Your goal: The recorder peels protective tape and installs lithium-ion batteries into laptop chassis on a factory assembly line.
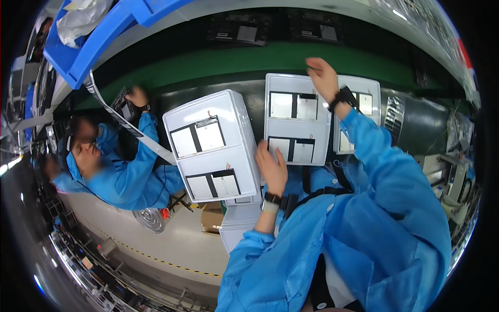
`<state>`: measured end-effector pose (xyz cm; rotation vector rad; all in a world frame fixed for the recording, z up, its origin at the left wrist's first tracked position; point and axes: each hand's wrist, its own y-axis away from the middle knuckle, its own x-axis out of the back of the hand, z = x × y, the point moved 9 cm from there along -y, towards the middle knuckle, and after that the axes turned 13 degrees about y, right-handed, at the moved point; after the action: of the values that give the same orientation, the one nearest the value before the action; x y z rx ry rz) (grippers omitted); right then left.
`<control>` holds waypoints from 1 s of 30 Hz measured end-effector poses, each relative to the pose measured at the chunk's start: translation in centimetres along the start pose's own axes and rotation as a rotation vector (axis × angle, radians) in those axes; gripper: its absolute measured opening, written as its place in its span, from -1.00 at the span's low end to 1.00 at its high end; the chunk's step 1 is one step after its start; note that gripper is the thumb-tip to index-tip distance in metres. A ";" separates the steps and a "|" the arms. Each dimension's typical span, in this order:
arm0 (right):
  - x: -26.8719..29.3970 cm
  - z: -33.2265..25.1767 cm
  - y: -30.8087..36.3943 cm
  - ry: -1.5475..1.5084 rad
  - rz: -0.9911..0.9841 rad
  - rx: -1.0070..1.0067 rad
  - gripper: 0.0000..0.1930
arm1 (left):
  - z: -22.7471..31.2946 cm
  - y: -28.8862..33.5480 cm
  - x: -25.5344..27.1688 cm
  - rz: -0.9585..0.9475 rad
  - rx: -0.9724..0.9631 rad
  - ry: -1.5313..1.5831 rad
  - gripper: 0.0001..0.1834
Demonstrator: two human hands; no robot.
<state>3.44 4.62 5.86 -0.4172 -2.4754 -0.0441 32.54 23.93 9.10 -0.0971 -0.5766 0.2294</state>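
Note:
My left hand (273,169) is at the gap between the left stack of white plastic trays (210,164) and the middle white tray (297,127). Its fingers point away from me, thumb apart, and nothing shows in it. My right hand (323,78) hovers over the far right corner of the middle tray, fingers loosely extended to the left, apparently holding nothing. Flat white-and-black packs that look like batteries (210,134), with small wire leads, lie in the tray compartments. My right wrist partly hides another white tray (366,86) on the right.
A green belt (234,67) runs along the far side, with dark flat housings (244,34) beyond it. Blue bins (119,31) hang at upper left. A co-worker in a blue coat (130,177) handles a dark device at left. More white trays (241,223) are stacked below.

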 end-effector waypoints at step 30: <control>2.8 -13.6 22.5 -0.409 -0.503 -0.164 -0.59 | -5.8 -2.3 18.8 0.116 0.443 0.364 -0.62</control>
<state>16.08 24.97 16.97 0.1609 -2.9330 -0.4047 51.41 26.11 14.52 0.2534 -0.1489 0.4365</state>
